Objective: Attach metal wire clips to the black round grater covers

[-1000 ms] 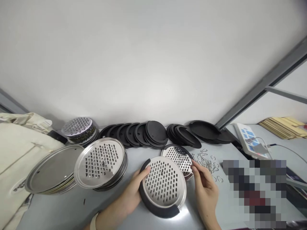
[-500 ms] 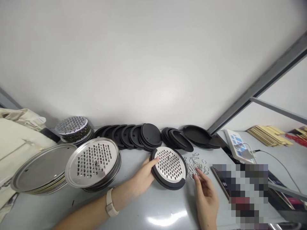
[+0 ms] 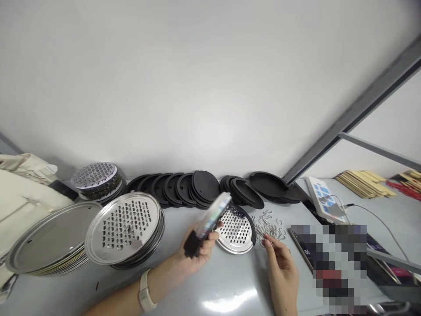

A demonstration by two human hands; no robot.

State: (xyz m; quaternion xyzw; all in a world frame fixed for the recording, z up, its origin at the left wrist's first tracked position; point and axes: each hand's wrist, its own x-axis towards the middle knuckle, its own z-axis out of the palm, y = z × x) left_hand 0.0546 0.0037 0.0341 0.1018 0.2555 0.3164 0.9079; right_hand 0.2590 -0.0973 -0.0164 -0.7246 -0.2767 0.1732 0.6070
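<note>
My left hand [image 3: 201, 252] grips a stack of discs [image 3: 210, 219], tilted nearly on edge, with a black part at its lower end. Just right of it, a perforated metal grater disc [image 3: 236, 230] with a black rim lies on the table. My right hand [image 3: 282, 267] is at the near edge of a pile of small metal rings and clips [image 3: 268, 226], thumb and index fingertips pinched together. What sits between those fingertips is too small to make out.
Stacks of large grater discs [image 3: 126, 228] and metal plates [image 3: 54, 237] stand at left. Black round covers [image 3: 205, 186] line the wall. A phone [image 3: 301, 248], a white power strip [image 3: 324, 199] and yellowish flat pieces [image 3: 363, 183] are at right, near a metal frame [image 3: 332, 134].
My left hand has tipped its stack up onto its edge and shifted slightly left, uncovering the grater disc on the table. My right fingertips have come together at the clips.
</note>
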